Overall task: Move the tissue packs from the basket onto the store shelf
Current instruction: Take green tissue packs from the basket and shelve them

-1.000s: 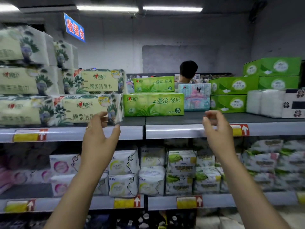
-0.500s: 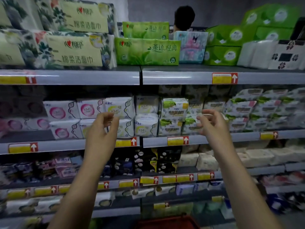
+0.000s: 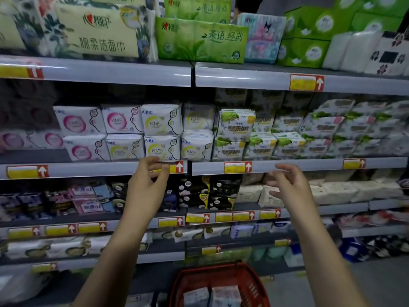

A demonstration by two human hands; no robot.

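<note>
Head view: one basket (image 3: 250, 284), two tissue packs (image 3: 195, 296) (image 3: 225, 295), two hands (image 3: 146, 191) (image 3: 290, 187).

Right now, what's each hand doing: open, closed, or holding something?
Left hand: open, fingers loosely curled, holding nothing.
Right hand: open, holding nothing.

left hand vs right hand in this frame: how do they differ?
1. The left hand has its fingertips drawn toward the thumb; the right hand has its fingers looser and spread apart.
2. The left hand's fingertips overlap a yellow price tag on the shelf rail; the right hand covers no tag.

Shared: both are raised before the shelves, above the red basket, and hold nothing.
</note>
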